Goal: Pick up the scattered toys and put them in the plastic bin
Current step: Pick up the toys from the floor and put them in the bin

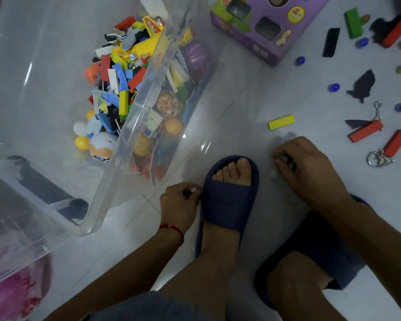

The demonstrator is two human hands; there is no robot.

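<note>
Pale glossy floor tiles. My right hand pinches a small shiny object; my left hand is curled round something small and whitish. A matte yellow block, long axis sideways, lies just ahead of the right hand. The clear plastic bin stands ahead-left, nearer the left.

Obscured items
Right hand conceals most of a small shiny object; purple box cut off by top edge.
</note>
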